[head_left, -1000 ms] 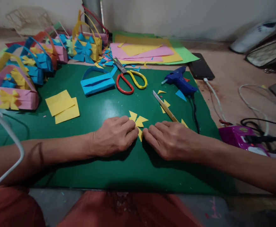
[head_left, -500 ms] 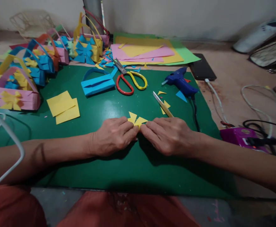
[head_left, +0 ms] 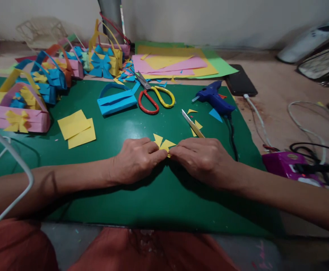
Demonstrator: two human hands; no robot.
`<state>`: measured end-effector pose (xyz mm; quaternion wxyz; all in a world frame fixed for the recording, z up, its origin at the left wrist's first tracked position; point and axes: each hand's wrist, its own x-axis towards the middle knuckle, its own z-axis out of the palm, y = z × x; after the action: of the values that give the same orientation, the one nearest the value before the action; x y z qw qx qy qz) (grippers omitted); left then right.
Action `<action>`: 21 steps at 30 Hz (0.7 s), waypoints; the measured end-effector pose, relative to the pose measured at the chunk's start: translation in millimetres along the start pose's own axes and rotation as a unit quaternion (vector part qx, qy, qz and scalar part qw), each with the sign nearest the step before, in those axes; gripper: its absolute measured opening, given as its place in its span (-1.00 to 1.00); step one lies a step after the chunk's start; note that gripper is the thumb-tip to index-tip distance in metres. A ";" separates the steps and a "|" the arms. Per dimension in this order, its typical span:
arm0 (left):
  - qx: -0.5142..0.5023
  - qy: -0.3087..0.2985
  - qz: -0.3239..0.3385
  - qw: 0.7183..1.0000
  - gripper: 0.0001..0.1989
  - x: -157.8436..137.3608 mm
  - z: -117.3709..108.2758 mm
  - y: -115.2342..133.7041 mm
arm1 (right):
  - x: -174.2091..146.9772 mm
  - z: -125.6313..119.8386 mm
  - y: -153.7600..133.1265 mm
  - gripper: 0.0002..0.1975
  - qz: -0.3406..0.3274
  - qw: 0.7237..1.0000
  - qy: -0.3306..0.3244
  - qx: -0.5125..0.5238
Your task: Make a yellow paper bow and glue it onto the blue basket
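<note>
A small cut piece of yellow paper (head_left: pixel 164 145) with pointed tips is pinched between my two hands, low over the green mat (head_left: pixel 119 205). My left hand (head_left: pixel 138 160) grips its left side with thumb and fingers closed. On its right side, my right hand (head_left: pixel 201 160) is closed on the same paper. My fingers hide its lower part. A craft knife (head_left: pixel 192 123) lies just beyond my right hand, among small yellow scraps (head_left: pixel 198 124). Two yellow paper squares (head_left: pixel 76 128) overlap on the mat to the left.
Scissors (head_left: pixel 156 98) lie open beside a blue paper basket (head_left: pixel 117 102). A blue glue gun (head_left: pixel 214 97) rests at right, its cord trailing. Finished paper baskets (head_left: pixel 23 118) crowd the far left. Coloured sheets (head_left: pixel 175 62), a phone (head_left: pixel 240 81) and a purple power box (head_left: pixel 283 165) surround the mat.
My fingertips have shifted slightly on the yellow paper, with my left thumb now reaching further right along it. The view has moved a little; the tools lie as before.
</note>
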<state>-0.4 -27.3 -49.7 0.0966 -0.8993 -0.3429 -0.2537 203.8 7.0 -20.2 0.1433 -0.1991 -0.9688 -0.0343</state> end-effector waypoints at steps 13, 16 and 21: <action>-0.012 -0.005 -0.013 1.000 -0.80 -1.2 -1.2 3.5 | 9.4 3.8 -10.3 -0.92 0.221 0.947 0.001 0.231; -0.021 -0.009 -0.011 1.000 -0.78 -3.5 -3.5 4.1 | 11.4 2.1 -13.0 -0.91 0.228 0.947 -0.016 0.226; -0.038 -0.021 0.017 0.999 -0.75 -9.3 -9.3 4.7 | 15.4 -0.3 -17.3 -0.89 0.249 0.948 -0.052 0.190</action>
<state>-6.9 -39.4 -46.6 0.0592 -0.9132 -0.3198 -0.2458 183.5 -3.1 -15.6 0.1324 -0.4047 -0.8829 0.1979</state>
